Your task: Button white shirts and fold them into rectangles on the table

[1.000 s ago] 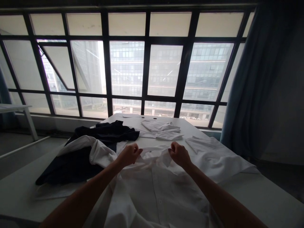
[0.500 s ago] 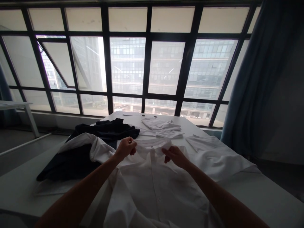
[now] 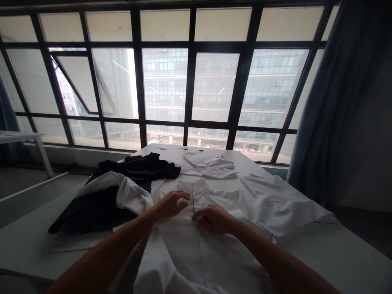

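Left hand [image 3: 171,205] palm-down near the centre of the frame, fingers extended and relaxed, released on the chest of a white button-front shirt [image 3: 186,261], just beside the placket. Right hand [image 3: 212,219] a little lower and to the right on the same shirt, fingers loosely curled against the cloth; whether pinching a fold or merely resting, impossible to tell. Shirt spread face-up across the near part of a white table [image 3: 343,249], collar [image 3: 196,190] toward the window, front buttons [image 3: 206,257] running down toward the bottom edge of the frame. Left of the shirt, a crumpled navy garment [image 3: 137,169] partly under a rumpled white garment [image 3: 116,192]. Upper centre, a folded white shirt [image 3: 208,161]; at right, another white shirt [image 3: 281,202] lying flat on the table. Beyond the table, a tall dark-framed window [image 3: 190,85] facing an office block, with a blue-grey curtain [image 3: 324,102] at upper right
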A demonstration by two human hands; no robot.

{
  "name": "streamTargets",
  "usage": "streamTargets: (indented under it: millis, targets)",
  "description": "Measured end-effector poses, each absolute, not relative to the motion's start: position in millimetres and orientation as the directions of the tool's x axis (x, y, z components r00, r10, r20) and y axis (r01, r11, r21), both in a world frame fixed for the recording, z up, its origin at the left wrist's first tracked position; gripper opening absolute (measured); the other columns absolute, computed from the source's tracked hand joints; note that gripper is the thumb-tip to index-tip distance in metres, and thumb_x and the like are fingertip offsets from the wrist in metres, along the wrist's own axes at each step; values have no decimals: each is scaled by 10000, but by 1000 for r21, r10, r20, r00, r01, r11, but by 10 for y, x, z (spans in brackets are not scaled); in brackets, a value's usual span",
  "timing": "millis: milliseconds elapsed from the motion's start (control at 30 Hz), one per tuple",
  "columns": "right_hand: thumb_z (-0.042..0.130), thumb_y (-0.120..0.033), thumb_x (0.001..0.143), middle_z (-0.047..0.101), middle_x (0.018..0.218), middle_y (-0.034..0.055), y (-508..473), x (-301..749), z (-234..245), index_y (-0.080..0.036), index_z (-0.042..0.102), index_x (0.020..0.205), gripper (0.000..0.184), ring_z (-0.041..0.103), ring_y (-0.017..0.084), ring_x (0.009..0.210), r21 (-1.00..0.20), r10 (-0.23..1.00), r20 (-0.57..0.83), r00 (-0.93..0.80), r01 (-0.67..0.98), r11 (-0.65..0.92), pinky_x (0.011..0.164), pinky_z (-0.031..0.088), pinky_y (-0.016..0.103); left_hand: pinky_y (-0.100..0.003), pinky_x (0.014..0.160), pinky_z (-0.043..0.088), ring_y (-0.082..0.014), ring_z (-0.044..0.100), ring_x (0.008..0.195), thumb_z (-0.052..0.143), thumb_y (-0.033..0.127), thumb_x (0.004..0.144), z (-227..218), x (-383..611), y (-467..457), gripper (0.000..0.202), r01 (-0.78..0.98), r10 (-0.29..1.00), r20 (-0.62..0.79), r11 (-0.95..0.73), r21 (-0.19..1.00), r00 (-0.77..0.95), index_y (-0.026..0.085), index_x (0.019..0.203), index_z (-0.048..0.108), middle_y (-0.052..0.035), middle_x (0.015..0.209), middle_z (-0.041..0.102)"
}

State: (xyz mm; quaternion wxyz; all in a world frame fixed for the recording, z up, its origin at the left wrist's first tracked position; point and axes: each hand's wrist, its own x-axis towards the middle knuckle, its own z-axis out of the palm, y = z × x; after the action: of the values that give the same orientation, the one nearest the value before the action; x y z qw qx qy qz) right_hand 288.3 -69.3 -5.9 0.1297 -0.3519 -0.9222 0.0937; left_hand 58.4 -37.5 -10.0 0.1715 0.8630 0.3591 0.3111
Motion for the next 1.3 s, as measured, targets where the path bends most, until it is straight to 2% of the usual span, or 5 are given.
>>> streamTargets:
  millis: [300,667,1000,1167,1300]
  targets:
    - [541,-152,737,691,699,40,-725,2919,42,-197,699,838,193,580,157,591,-107,673,200,-712,667,737,535,274,249,-273,776,448,-161,627,740,641,312,836,-114,774,-540,187,560,661,267,-742,368,701,200,925,761,-50,860,697]
    - [521,-165,789,665,711,31,-708,2930,18,-180,594,762,79,569,145,598,2,648,394,-652,706,708,546,220,267,-202,591,410,-124,550,639,527,242,818,-204,936,-592,225,517,781,233,-574,635,580,122,837,716,-11,700,658]
    - [551,-121,697,647,618,25,-646,2963,-103,-180,630,644,113,527,126,540,-168,604,382,-700,589,790,529,277,233,-219,610,413,-135,561,659,552,213,780,-283,985,-589,197,535,831,254,-522,664,495,115,821,718,-11,708,674]
    - [579,-163,715,608,555,-13,-606,2962,-193,-174,663,648,108,509,99,514,-396,698,337,-632,578,714,522,319,201,-226,620,427,-144,588,673,556,244,797,-290,989,-627,211,550,839,251,-514,659,483,120,852,718,-21,744,693]
    - [626,-291,758,637,592,5,-679,2936,-30,-180,689,713,135,514,111,518,-362,801,317,-508,716,597,518,302,222,-231,598,409,-146,586,648,567,269,797,-269,1000,-626,197,595,827,286,-550,586,484,129,796,706,-23,704,679]
